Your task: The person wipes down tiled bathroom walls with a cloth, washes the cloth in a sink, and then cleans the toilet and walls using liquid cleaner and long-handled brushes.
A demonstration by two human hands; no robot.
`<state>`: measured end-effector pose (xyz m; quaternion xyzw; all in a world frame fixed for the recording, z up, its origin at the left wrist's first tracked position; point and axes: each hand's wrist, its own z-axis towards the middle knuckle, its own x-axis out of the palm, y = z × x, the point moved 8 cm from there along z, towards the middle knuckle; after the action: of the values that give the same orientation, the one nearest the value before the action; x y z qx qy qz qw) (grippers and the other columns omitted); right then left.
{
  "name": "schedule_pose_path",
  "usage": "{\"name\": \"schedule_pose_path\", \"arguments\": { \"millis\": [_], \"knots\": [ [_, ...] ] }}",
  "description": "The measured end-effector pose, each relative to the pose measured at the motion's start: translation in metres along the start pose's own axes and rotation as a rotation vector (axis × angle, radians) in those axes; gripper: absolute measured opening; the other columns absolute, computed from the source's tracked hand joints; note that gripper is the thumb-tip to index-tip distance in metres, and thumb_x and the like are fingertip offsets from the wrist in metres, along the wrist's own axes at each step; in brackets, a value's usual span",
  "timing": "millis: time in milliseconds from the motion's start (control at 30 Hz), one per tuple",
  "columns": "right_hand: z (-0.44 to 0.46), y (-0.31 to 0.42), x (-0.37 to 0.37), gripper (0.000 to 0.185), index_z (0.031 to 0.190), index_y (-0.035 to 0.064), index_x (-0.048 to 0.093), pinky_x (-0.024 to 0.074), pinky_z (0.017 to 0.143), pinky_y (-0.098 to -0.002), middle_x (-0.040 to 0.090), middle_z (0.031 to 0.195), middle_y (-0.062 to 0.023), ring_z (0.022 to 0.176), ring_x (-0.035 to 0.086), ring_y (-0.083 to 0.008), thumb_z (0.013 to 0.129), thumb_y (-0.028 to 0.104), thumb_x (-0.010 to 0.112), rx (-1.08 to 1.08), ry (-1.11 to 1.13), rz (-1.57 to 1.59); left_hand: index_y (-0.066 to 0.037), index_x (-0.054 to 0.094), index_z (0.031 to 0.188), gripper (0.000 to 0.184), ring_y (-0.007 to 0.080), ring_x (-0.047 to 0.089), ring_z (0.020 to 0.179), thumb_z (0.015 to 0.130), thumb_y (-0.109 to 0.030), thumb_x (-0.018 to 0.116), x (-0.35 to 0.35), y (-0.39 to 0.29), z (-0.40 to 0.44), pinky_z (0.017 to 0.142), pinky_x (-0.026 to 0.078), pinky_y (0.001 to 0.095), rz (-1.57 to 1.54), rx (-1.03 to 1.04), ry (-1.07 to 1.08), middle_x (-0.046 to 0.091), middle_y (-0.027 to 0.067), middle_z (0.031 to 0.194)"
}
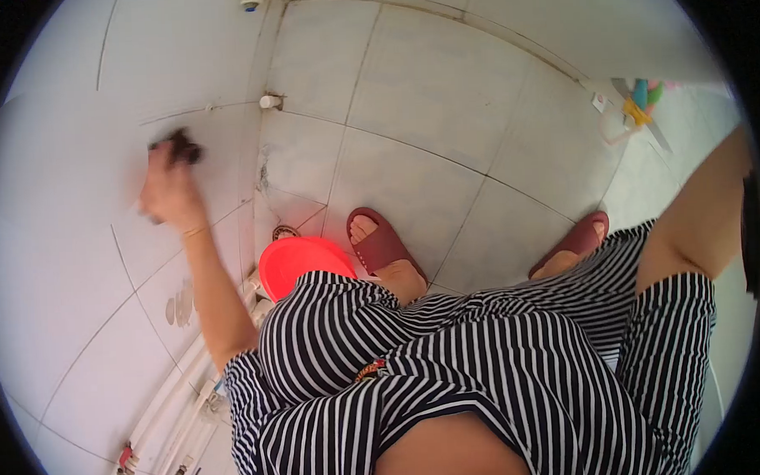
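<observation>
Holding blurred dark item, left hand; garment emblem unreadable.

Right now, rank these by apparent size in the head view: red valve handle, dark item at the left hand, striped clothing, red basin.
1. Striped clothing
2. Red basin, partly hidden
3. Dark item at the left hand, blurred
4. Red valve handle

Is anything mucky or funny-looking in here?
Yes: greyish blotches mark the wall beside the left forearm, and dark specks show where the floor meets that wall. They look odd because the tiles around them are plainer. I can't tell what made them.
</observation>
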<state>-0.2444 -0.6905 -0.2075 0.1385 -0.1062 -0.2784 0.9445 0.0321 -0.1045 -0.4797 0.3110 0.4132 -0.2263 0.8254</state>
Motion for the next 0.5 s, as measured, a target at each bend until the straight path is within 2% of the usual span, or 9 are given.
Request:
{"name": "schedule_pose_path", "arguments": {
  "millis": [33,133,233,300,433,500],
  "knots": [
    [0.001,0.002,0.000,0.031,0.095,-0.0041,0.067,0.0465,0.084,-0.0390,0.066,0.091,-0.0137,0.086,0.059,-0.0240,0.096,0.019,0.047,-0.002,0.001,-0.001,-0.009,0.061,0.132,0.042,0.0256,0.062,0.119,0.094,-0.026,0.061,-0.038,0.008,0.030,0.093,0.051,0.0437,0.379,-0.088,-0.135,0.064,0.0078,0.132],
    [0.001,0.004,0.001,0.031,0.095,-0.0042,0.067,0.0466,0.084,-0.0391,0.066,0.092,-0.0139,0.086,0.059,-0.0242,0.096,0.019,0.047,-0.002,0.002,0.004,-0.013,0.063,0.130,0.044,0.0232,0.061,0.117,0.092,-0.035,0.066,-0.133,0.042,0.104,0.097,0.047,0.0419,0.515,-0.038,-0.430,0.064,0.0049,0.130],
    [0.004,0.002,0.001,0.031,0.095,-0.0043,0.067,0.0467,0.085,-0.0392,0.066,0.092,-0.0142,0.087,0.059,-0.0244,0.095,0.019,0.047,0.009,-0.001,0.017,-0.018,0.065,0.128,0.048,0.0208,0.060,0.115,0.089,-0.044,0.072,-0.191,0.053,0.159,0.101,0.044,0.0400,0.650,0.048,-0.571,0.065,0.0021,0.128],
    [0.007,-0.002,-0.002,0.031,0.095,-0.0044,0.067,0.0467,0.085,-0.0393,0.066,0.092,-0.0143,0.087,0.060,-0.0245,0.095,0.019,0.047,0.030,-0.009,0.032,-0.019,0.065,0.128,0.049,0.0201,0.059,0.114,0.088,-0.047,0.073,-0.195,0.050,0.170,0.102,0.042,0.0394,0.717,0.054,-0.580,0.065,0.0011,0.128],
    [0.013,-0.006,-0.008,0.031,0.096,-0.0045,0.067,0.0468,0.085,-0.0395,0.067,0.093,-0.0147,0.087,0.060,-0.0247,0.095,0.019,0.047,0.061,-0.033,0.065,-0.015,0.068,0.114,0.025,0.0281,0.061,0.116,0.093,-0.028,0.066,-0.108,0.011,0.189,0.097,0.047,0.0462,1.182,0.042,-0.418,0.067,0.0043,0.124],
    [0.012,-0.007,-0.007,0.031,0.096,-0.0046,0.067,0.0468,0.085,-0.0395,0.067,0.093,-0.0148,0.087,0.060,-0.0248,0.095,0.019,0.047,0.071,-0.035,0.080,-0.018,0.070,0.115,0.031,0.0273,0.058,0.122,0.083,-0.020,0.070,-0.086,-0.006,0.198,0.100,0.045,0.0446,0.490,0.190,-0.318,0.063,0.0017,0.134]
  ]
}}
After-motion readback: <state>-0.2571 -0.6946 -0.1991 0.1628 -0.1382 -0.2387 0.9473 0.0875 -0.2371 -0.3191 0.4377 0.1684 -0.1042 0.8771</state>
